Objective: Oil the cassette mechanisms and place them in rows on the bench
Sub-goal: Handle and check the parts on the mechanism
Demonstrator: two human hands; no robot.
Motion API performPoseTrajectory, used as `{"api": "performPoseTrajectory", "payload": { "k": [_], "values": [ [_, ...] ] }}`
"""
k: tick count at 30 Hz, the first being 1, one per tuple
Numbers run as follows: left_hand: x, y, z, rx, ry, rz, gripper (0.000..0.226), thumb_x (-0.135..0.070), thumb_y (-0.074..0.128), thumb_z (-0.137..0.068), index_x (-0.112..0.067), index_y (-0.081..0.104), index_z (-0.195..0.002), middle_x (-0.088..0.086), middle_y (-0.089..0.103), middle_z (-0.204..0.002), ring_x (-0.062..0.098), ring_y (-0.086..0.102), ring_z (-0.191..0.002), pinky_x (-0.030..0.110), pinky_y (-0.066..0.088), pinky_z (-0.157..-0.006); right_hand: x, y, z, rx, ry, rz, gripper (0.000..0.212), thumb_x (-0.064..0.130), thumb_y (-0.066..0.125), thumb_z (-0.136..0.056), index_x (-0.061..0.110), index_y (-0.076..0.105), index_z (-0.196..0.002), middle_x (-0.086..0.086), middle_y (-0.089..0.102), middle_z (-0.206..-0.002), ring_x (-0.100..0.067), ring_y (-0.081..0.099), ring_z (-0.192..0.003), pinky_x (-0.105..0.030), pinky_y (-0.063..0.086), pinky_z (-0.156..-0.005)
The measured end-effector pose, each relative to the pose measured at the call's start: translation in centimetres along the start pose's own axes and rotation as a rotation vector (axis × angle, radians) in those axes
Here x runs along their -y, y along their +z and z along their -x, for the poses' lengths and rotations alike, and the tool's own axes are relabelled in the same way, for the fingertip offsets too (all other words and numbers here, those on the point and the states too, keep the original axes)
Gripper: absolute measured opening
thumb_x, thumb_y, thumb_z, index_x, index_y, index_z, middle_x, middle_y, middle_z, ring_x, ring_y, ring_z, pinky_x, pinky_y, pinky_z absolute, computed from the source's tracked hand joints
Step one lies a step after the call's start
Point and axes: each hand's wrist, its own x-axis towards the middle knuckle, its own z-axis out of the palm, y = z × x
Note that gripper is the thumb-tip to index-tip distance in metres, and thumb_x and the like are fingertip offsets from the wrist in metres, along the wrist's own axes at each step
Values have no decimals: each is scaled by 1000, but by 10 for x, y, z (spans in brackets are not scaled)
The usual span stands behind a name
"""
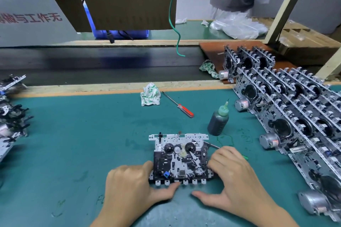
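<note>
Steadying a cassette mechanism [180,158] flat at six o'clock on the green bench mat [83,134], left hand [132,188] and right hand [234,177] grip its sides; oil bottle [218,119] at one o'clock, oiled mechanism rows [295,112] at three

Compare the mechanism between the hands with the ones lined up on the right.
The mechanism between the hands lies flat on the green mat, reels facing up; the ones in the rows on the right stand on edge, leaning together. The flat one sits alone, gripped by the left hand and right hand; the rows go untouched. Both share perforated silver metal frames.
</note>
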Motion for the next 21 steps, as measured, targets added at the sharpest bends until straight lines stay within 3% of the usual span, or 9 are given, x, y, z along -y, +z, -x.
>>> {"api": "performPoseTrajectory", "payload": {
  "k": [4,8,15,21],
  "values": [
    [4,0,-2,49,18,43,65,-80,46,-56,-16,50,-41,-2,34,-29,19,41,-26,19,29,-33,2,2,0,-2,23,33,52,62,62,-71,12,55,-59,4,51,-62,-19,51,-63,-28,40,-73],
    [10,-1,-4,121,91,111,68,-88,44,-55,-20,53,-50,-4,38,-32,12,42,-30,18,36,-32,1,2,-1,-20,83,114,46,55,57,-74,12,55,-59,4,51,-61,-21,54,-62,-29,38,-71],
    [12,-3,-2,132,259,120,55,-76,55,-62,-23,47,-50,-4,38,-33,11,40,-31,15,30,-34,3,1,-2,-36,138,79,56,69,57,-66,14,53,-57,6,49,-59,-19,53,-61,-29,38,-74],
    [5,-4,-3,112,172,77,53,-79,52,-55,-27,55,-51,-1,39,-32,11,41,-29,13,28,-35,-7,-5,0,27,45,-16,48,59,61,-71,13,53,-61,5,51,-64,-17,50,-66,-23,37,-72]
  ]
}}
